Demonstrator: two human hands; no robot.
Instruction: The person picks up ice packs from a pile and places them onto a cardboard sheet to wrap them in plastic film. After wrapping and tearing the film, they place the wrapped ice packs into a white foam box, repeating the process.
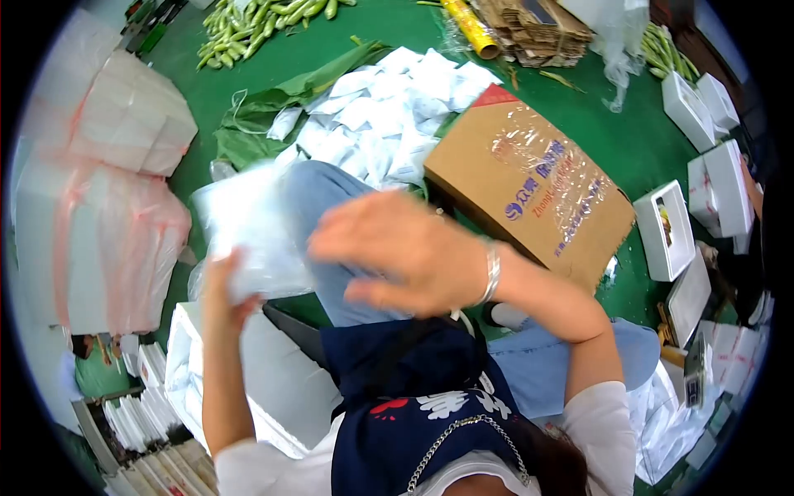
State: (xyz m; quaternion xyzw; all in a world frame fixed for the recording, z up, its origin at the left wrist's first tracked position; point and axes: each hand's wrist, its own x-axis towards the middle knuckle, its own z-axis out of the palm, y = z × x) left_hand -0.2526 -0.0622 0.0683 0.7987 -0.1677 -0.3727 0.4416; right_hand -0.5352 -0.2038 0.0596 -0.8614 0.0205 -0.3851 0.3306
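My left hand [226, 291] grips the near edge of a white packet [252, 217], which is smeared by motion, so its exact kind is hard to make out. My right hand [393, 252], with a silver bracelet at the wrist, hovers over my knee. Its fingers are stretched out, the thumb apart, and nothing shows in it. Beyond the knee lies a heap of white packets [364, 124] on a green sack [248, 136]. Below my left hand stands a white foam box [285, 388], partly hidden by my arm and leg.
A large cardboard box [529, 178] stands to the right. Wrapped foam boxes [107, 240] are stacked at left. Open foam boxes [666, 227] line the right side. Green vegetables [256, 29], a yellow roll [471, 29] and flattened cardboard [533, 33] lie on the green floor at the back.
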